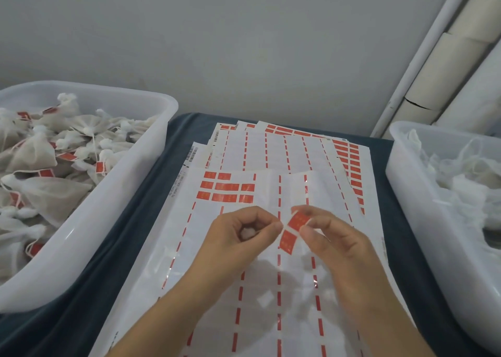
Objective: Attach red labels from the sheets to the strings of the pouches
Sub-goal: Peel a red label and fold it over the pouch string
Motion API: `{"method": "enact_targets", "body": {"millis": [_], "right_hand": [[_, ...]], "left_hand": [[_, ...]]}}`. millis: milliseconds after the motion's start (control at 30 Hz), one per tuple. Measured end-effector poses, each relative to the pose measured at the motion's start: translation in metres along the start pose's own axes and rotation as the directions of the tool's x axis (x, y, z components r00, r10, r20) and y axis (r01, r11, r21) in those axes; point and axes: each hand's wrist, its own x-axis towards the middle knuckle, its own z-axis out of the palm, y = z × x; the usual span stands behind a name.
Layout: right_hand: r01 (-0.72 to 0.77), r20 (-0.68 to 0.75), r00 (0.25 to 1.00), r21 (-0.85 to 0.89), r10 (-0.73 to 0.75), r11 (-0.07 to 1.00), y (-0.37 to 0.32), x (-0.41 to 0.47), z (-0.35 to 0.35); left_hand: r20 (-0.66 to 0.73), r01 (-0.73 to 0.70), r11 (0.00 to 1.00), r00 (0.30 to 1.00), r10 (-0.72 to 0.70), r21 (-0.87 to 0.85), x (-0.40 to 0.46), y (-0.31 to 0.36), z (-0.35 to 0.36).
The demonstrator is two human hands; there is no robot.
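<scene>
Over the front label sheet [244, 270], my right hand [333, 237] pinches the upper half of a red label [294, 227] that is bent in the middle, its lower half hanging toward the sheet. My left hand [238, 234] is closed on the white top of a pouch [247, 233] and pinches at the label's fold, where the string would be; the string itself is too thin to make out. A few red labels [226, 191] remain at the sheet's top left.
A white tub [113, 194] at left holds several pouches with red labels on. A second white tub [423, 210] at right holds several white pouches. More label sheets [292, 150] fan out behind, on a dark blue cloth [130, 221]. A grey wall rises behind.
</scene>
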Motion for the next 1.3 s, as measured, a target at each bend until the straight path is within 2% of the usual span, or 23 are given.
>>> {"method": "enact_targets", "body": {"millis": [333, 833, 1000, 1067, 1200, 1233, 1300], "right_hand": [[0.065, 0.004, 0.998, -0.191, -0.065, 0.979, 0.008, 0.003, -0.003], [0.141, -0.007, 0.989, -0.214, -0.146, 0.967, 0.009, 0.003, -0.004], [0.139, -0.017, 0.989, -0.221, -0.147, 0.965, 0.009, 0.002, -0.003], [0.117, -0.074, 0.988, -0.191, -0.134, 0.975, 0.006, 0.003, -0.002], [0.044, -0.279, 0.959, -0.039, -0.053, 0.998, 0.002, 0.009, -0.012], [0.024, -0.303, 0.953, -0.001, -0.024, 1.0, 0.001, 0.01, -0.014], [0.002, -0.252, 0.968, 0.008, 0.0, 1.0, 0.0, 0.008, -0.011]], "left_hand": [[0.046, -0.032, 0.998, 0.999, 0.029, 0.056, -0.001, 0.002, 0.001], [0.064, 0.006, 1.0, 0.998, -0.007, 0.022, -0.004, 0.007, 0.002], [0.056, -0.037, 0.996, 0.998, 0.032, 0.081, -0.004, 0.004, 0.003], [0.043, -0.021, 0.999, 0.999, 0.02, 0.033, -0.004, 0.004, 0.002], [-0.003, 0.117, 0.977, 0.993, -0.119, -0.18, -0.001, 0.008, -0.003], [-0.004, 0.14, 0.967, 0.989, -0.145, -0.212, -0.001, 0.008, -0.003], [0.014, 0.154, 0.957, 0.988, -0.155, -0.245, -0.002, 0.008, -0.003]]}}
